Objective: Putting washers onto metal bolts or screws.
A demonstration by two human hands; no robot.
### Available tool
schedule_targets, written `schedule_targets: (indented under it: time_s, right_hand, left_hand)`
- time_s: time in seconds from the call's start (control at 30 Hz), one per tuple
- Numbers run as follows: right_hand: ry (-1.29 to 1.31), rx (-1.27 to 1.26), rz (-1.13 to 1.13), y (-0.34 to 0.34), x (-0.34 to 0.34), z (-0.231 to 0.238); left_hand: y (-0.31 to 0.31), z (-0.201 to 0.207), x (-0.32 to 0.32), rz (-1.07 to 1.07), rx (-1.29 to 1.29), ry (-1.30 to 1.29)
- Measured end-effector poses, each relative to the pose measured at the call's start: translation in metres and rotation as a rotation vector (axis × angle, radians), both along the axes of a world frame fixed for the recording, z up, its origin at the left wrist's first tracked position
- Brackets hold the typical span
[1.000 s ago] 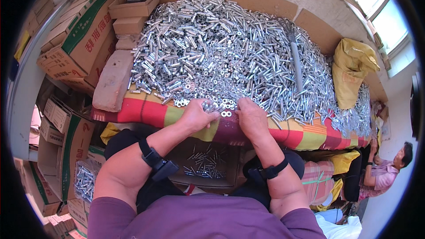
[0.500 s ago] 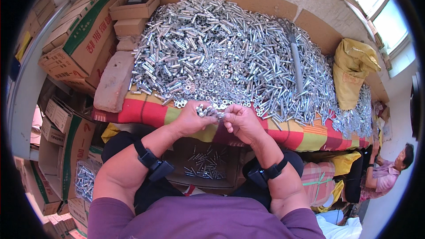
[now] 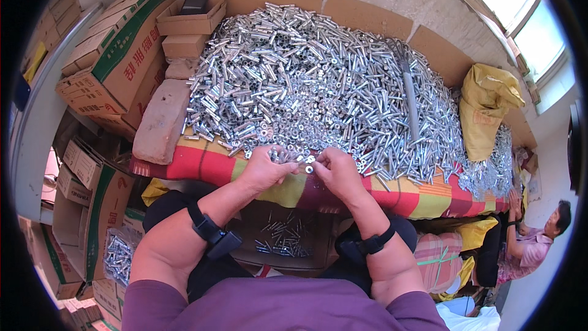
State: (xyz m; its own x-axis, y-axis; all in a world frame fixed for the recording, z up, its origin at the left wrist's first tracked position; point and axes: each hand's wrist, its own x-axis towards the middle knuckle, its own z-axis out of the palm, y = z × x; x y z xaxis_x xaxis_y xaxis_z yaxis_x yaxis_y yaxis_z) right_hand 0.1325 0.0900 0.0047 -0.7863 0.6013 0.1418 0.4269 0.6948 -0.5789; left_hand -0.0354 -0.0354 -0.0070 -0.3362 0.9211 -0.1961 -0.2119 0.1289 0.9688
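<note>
A large heap of silver metal hardware (image 3: 288, 79), with sleeves, bolts, nuts and washers, covers the checked cloth (image 3: 202, 162) in front of me. At its near edge, my left hand (image 3: 264, 168) is closed around a bunch of small silver bolts (image 3: 283, 155); the fingers partly hide them. Just to the right, my right hand (image 3: 338, 171) has thumb and fingers pinched together beside a loose nut (image 3: 309, 170) at the cloth's front edge. Whatever lies between those fingertips is hidden. The hands are a short gap apart.
A grey bar (image 3: 410, 101) lies on the heap's right side. A yellow sack (image 3: 487, 107) stands at the right, with a co-worker (image 3: 530, 245) beyond. Left are a brick (image 3: 160, 122) and cartons (image 3: 116, 55). Below, an open box (image 3: 285, 236) holds bolts.
My right hand has drawn away from the bunch in my left hand and sits slightly lower, by the loose nuts. My left hand keeps its bunch. The whole view has shifted slightly.
</note>
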Motion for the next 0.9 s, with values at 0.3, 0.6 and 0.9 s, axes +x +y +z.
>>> schedule_targets:
  time_s: [0.3, 0.6, 0.9]
  right_hand:
    - [0.495, -0.914, -0.008, -0.009, 0.003, 0.009]
    - [0.607, -0.588, 0.002, -0.009, 0.009, 0.008]
    - [0.67, -0.661, -0.151, 0.004, -0.004, -0.004]
  left_hand:
    - [0.005, 0.008, 0.012, -0.026, 0.064, 0.04]
    - [0.02, 0.014, 0.004, -0.167, -0.15, -0.28]
    - [0.029, 0.018, 0.021, -0.04, 0.042, 0.247]
